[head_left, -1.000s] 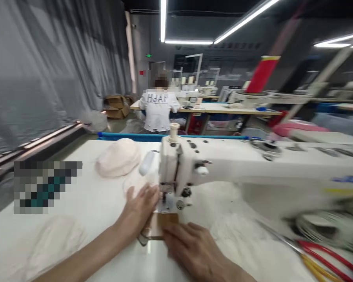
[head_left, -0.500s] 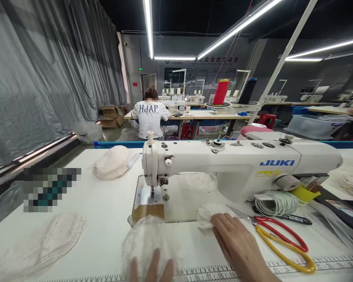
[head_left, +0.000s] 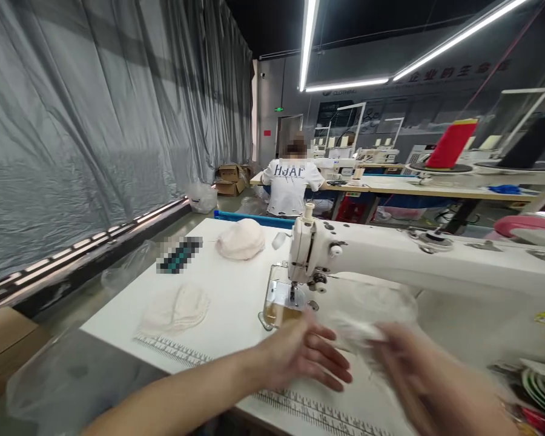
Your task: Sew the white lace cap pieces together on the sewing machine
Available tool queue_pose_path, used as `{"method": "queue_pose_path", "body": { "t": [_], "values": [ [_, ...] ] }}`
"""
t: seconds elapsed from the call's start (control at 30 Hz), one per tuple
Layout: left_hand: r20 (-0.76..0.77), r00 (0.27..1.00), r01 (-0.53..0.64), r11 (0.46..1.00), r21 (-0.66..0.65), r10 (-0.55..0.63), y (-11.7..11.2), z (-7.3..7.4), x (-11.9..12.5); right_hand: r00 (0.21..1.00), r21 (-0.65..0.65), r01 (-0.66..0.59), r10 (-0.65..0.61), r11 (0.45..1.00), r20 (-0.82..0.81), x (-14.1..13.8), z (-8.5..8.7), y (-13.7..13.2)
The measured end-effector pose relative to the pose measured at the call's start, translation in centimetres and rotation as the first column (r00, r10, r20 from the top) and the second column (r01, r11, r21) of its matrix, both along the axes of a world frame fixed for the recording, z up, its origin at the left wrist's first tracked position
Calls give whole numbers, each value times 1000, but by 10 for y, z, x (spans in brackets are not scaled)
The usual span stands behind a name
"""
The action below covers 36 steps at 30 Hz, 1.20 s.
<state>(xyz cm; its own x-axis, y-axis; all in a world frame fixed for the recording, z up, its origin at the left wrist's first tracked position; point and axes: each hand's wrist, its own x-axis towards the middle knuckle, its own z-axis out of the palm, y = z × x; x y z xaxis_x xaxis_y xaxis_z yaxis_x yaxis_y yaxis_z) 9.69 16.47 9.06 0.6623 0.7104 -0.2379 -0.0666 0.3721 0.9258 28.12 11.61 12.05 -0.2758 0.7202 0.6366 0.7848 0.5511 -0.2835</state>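
Note:
My left hand (head_left: 306,357) hovers over the front of the white table (head_left: 236,290), fingers stretched out and apart, just in front of the sewing machine's (head_left: 390,254) needle plate. My right hand (head_left: 413,375) is smeared by motion at the lower right and seems to hold a piece of sheer white fabric (head_left: 367,315); its fingers are too blurred to read. A flat stack of white lace pieces (head_left: 175,309) lies on the table to the left. A rounded pile of pale cups (head_left: 240,239) sits at the far end.
A ruler strip (head_left: 300,406) runs along the table's front edge. A person in a white shirt (head_left: 292,184) sits with their back to me at another table. Grey plastic sheeting (head_left: 95,121) covers the left wall. Red thread cone (head_left: 452,142) stands at the right rear.
The view has swung left. My left hand has come up from the lace piece at the table edge toward the machine, and my right hand has lifted sheer fabric away from the scissors.

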Motion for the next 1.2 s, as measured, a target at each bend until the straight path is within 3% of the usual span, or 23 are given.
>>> {"method": "queue_pose_path", "body": {
  "t": [0.07, 0.13, 0.2, 0.33, 0.4, 0.47, 0.53, 0.6, 0.67, 0.77, 0.97, 1.07, 1.2],
  "values": [
    [-58, 989, -142, 983, -117, 135, 4, -5, -34, 968, -98, -212, 223, 972, 112, -35, -14, 7],
    [-182, 957, -239, 970, -56, 225, 8, -9, -60, 939, -179, -281, 309, 943, 154, -52, -26, 14],
    [-239, 938, -254, 967, 16, 250, 11, -15, -73, 954, -247, -226, 265, 942, 137, -53, -34, 23],
    [-203, 966, -139, 983, 122, 162, 14, -18, -76, 975, -417, -137, 196, 899, 102, -41, -36, 40],
    [-168, 982, -58, 983, 174, 88, 13, -14, -76, 960, -531, -222, 279, 817, 27, -40, -32, 47],
    [-137, 990, 7, 974, 227, 25, 12, -9, -78, 928, -639, -340, 355, 690, -110, -45, -27, 52],
    [-116, 993, 52, 966, 251, -24, 10, -4, -83, 891, -707, -436, 375, 556, -255, -51, -20, 55],
    [-117, 992, 71, 970, 234, -44, 7, 0, -89, 876, -739, -473, 342, 479, -339, -55, -15, 55],
    [-130, 990, 72, 976, 204, -46, 5, 1, -95, 882, -748, -468, 295, 471, -367, -56, -13, 50],
    [-140, 989, 84, 975, 206, -55, 1, 1, -96, 907, -748, -421, 232, 513, -351, -57, -15, 39],
    [-297, 950, 42, 909, 415, 92, -19, 6, -77, 959, -724, -274, 119, 633, -259, -58, -25, 20],
    [-393, 912, 72, 900, 431, 114, -31, 13, -75, 970, -695, -222, 83, 684, -228, -56, -25, 11],
    [-304, 951, 155, 935, 320, -53, -38, 16, -83, 939, -736, -342, 179, 585, -294, -55, -20, 1]
  ]
}}
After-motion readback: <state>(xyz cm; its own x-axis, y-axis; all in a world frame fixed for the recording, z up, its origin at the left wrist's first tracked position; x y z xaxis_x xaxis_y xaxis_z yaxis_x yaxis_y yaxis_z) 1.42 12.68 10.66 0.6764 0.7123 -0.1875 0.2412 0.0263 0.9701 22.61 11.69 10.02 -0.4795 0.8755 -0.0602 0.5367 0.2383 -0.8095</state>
